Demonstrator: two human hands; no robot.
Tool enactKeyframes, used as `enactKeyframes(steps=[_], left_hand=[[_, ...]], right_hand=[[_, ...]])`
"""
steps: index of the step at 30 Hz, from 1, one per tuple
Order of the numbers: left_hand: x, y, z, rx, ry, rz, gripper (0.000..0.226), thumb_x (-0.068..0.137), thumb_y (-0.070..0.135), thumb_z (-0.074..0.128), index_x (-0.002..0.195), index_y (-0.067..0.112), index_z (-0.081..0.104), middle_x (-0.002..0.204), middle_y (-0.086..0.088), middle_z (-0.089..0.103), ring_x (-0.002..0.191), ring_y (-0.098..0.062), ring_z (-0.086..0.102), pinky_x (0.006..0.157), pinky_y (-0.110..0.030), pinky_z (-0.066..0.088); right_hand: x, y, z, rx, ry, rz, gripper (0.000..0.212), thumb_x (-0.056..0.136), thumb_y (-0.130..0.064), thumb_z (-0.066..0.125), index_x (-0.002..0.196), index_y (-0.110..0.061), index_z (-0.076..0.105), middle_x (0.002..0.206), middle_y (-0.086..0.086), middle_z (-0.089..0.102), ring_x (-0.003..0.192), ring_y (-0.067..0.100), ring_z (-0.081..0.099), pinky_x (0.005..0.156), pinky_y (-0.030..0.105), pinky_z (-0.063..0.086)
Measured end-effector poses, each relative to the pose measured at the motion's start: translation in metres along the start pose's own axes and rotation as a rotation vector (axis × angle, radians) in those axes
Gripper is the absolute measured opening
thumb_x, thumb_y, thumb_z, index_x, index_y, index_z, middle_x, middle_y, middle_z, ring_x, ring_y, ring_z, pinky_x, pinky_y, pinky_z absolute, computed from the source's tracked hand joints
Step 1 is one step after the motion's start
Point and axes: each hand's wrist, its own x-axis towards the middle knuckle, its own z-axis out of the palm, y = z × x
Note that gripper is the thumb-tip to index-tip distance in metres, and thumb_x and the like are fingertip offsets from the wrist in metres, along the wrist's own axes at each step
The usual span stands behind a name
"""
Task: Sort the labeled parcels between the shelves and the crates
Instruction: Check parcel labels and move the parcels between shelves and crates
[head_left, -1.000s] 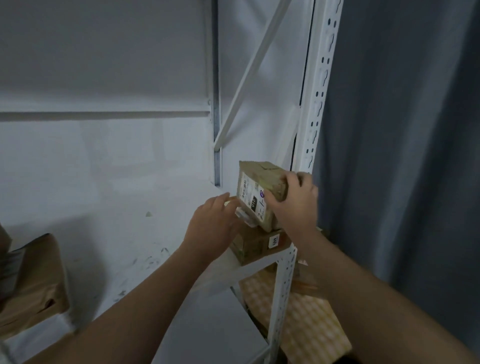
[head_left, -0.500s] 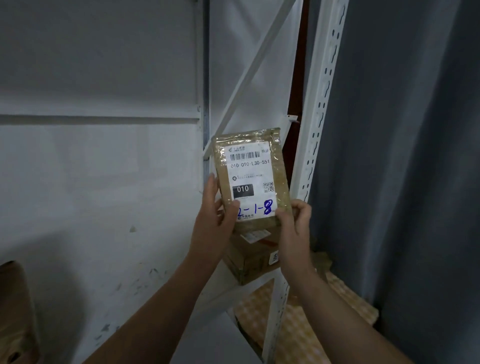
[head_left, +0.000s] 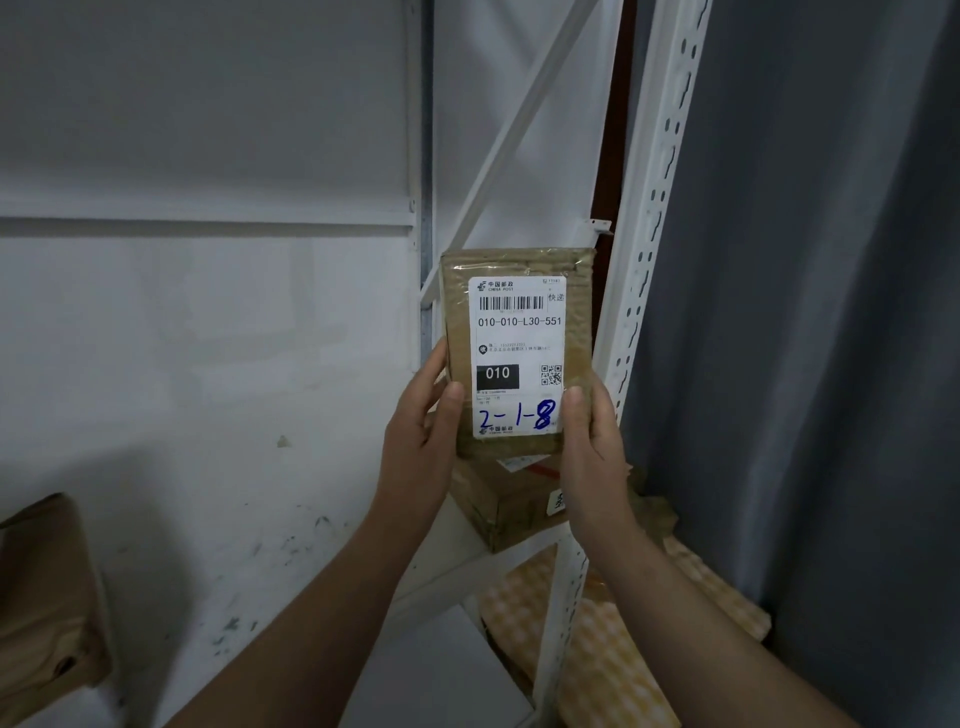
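Parcel (head_left: 519, 353), frame centre: China Post label, "010-010-L30-551", "010", handwritten "2-1-8". Left hand (head_left: 421, 441) and right hand (head_left: 592, 447) pinch its lower edges.

A white wall (head_left: 208, 338) (scuffed and dark-marked low down) fills the left and middle; a plain grey curtain (head_left: 831, 312) hangs in folds down the right side. The light is dim.
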Motion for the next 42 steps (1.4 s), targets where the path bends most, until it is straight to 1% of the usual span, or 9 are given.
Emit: enactKeyframes(steps=[3, 6, 10, 15, 19, 25, 30, 34, 42], left_hand=[[-0.010, 0.007, -0.008, 0.070, 0.043, -0.056, 0.049, 0.093, 0.032, 0.050, 0.139, 0.041, 0.032, 0.120, 0.008, 0.039, 0.110, 0.015, 0.044, 0.074, -0.008, 0.050], [-0.033, 0.012, -0.029, 0.185, -0.034, -0.116, 0.093, 0.072, 0.052, 0.066, 0.147, 0.040, 0.013, 0.123, 0.014, 0.030, 0.124, 0.000, 0.036, 0.088, -0.013, 0.047], [-0.070, 0.015, -0.072, 0.419, -0.112, -0.048, 0.121, 0.067, 0.034, 0.083, 0.142, 0.049, -0.010, 0.137, 0.034, 0.019, 0.133, -0.001, 0.026, 0.097, -0.006, 0.035], [-0.114, 0.027, -0.116, 0.857, 0.110, 0.048, 0.072, 0.080, 0.008, 0.073, 0.134, 0.041, 0.040, 0.148, 0.006, 0.016, 0.120, 0.003, 0.040, 0.097, -0.006, 0.036], [-0.137, 0.039, -0.137, 1.090, 0.192, -0.050, 0.041, 0.083, 0.007, 0.069, 0.121, 0.021, 0.060, 0.142, -0.011, 0.034, 0.113, -0.022, 0.056, 0.093, -0.031, 0.046], [-0.135, 0.049, -0.156, 1.404, 0.083, -0.120, 0.031, 0.082, 0.011, 0.070, 0.113, 0.011, 0.067, 0.113, -0.011, 0.062, 0.089, -0.037, 0.061, 0.069, -0.040, 0.053], [-0.137, 0.039, -0.162, 1.723, -0.007, -0.051, 0.027, 0.064, 0.013, 0.082, 0.089, 0.018, 0.071, 0.083, -0.001, 0.066, 0.076, -0.028, 0.060, 0.071, -0.035, 0.030], [-0.142, 0.033, -0.159, 1.758, -0.026, -0.065, 0.017, 0.072, 0.021, 0.079, 0.084, 0.017, 0.068, 0.081, -0.001, 0.064, 0.072, -0.025, 0.060, 0.073, -0.036, 0.027], [-0.125, 0.037, -0.127, 1.629, -0.043, -0.019, 0.010, 0.080, 0.022, 0.069, 0.085, 0.013, 0.069, 0.090, -0.005, 0.065, 0.084, -0.030, 0.060, 0.080, -0.042, 0.040]], right_hand=[[-0.004, -0.001, 0.003, -0.013, -0.014, 0.013, 0.041, 0.090, -0.060, 0.038, 0.124, -0.040, 0.048, 0.124, 0.000, 0.056, 0.102, 0.015, 0.065, 0.076, 0.041, 0.059], [-0.013, -0.003, 0.017, -0.039, -0.047, -0.026, 0.044, 0.089, -0.058, 0.040, 0.126, -0.036, 0.048, 0.119, -0.005, 0.056, 0.098, 0.002, 0.063, 0.070, 0.020, 0.057], [-0.033, -0.003, 0.051, 0.019, -0.145, -0.027, 0.025, 0.092, -0.046, 0.043, 0.112, -0.034, 0.052, 0.101, -0.011, 0.065, 0.087, -0.006, 0.064, 0.064, 0.012, 0.052], [-0.067, 0.006, 0.097, 0.058, -0.279, -0.016, 0.038, 0.093, -0.035, 0.053, 0.128, -0.023, 0.043, 0.111, -0.008, 0.061, 0.095, -0.001, 0.064, 0.067, 0.019, 0.056], [-0.091, 0.019, 0.122, -0.056, -0.452, -0.147, 0.033, 0.094, -0.026, 0.057, 0.126, -0.022, 0.053, 0.121, -0.004, 0.056, 0.108, -0.002, 0.051, 0.087, 0.012, 0.043], [-0.104, 0.035, 0.135, -0.112, -0.638, -0.218, 0.046, 0.082, -0.006, 0.069, 0.125, -0.019, 0.058, 0.125, 0.002, 0.050, 0.116, 0.009, 0.049, 0.097, 0.012, 0.037], [-0.103, 0.043, 0.142, -0.193, -0.704, -0.257, 0.043, 0.080, 0.000, 0.069, 0.119, -0.014, 0.063, 0.119, -0.001, 0.045, 0.103, 0.006, 0.049, 0.092, 0.013, 0.039], [-0.101, 0.048, 0.139, -0.231, -0.760, -0.261, 0.041, 0.082, 0.001, 0.067, 0.120, -0.014, 0.064, 0.112, -0.001, 0.045, 0.094, 0.013, 0.053, 0.086, 0.001, 0.033], [-0.092, 0.039, 0.100, -0.328, -0.724, -0.309, 0.055, 0.081, 0.001, 0.056, 0.135, -0.010, 0.050, 0.132, 0.006, 0.051, 0.123, 0.019, 0.047, 0.104, 0.026, 0.036]])
